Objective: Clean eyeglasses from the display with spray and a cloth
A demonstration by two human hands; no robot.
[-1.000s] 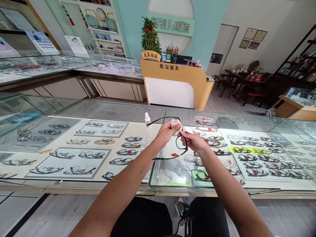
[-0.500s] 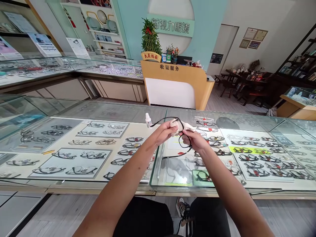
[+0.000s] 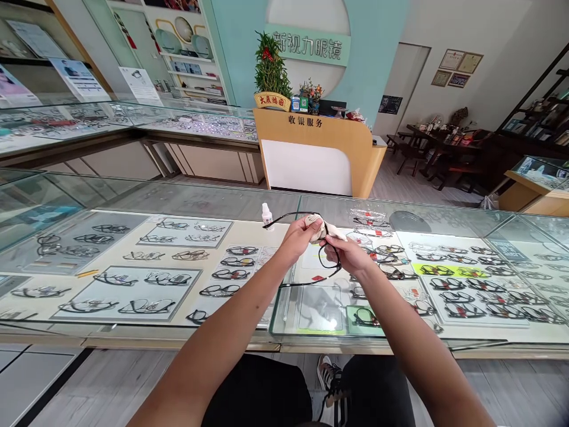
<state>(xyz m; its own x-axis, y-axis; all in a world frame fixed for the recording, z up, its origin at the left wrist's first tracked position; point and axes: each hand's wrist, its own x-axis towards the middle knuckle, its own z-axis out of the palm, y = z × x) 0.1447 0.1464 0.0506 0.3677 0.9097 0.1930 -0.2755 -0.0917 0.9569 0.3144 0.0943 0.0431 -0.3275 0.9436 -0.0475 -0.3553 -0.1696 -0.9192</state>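
Above the glass counter I hold a pair of black-framed eyeglasses (image 3: 329, 256), tilted with both temples pointing left. My left hand (image 3: 301, 236) is closed on a pale cloth (image 3: 334, 233), pinching it around the upper lens, which the cloth and fingers mostly hide. The thumb and fingers of my right hand (image 3: 351, 255) grip the frame near its bridge, and a tail of the cloth lies against them. Just behind one temple's tip, a small white bottle (image 3: 267, 214) stands upright on the counter.
Under the glass countertop (image 3: 213, 198) lie rows of display eyeglasses (image 3: 172, 279) on trays. A wooden cashier desk (image 3: 311, 127) stands beyond, with a plant (image 3: 271, 68) on it. Further showcases (image 3: 195, 121) line the left, and a dark table with chairs (image 3: 438, 145) is at back right.
The eyeglasses have shifted slightly left and turned a little, so one temple now crosses in front of the bottle. The cloth is bunched a bit differently under my left thumb.
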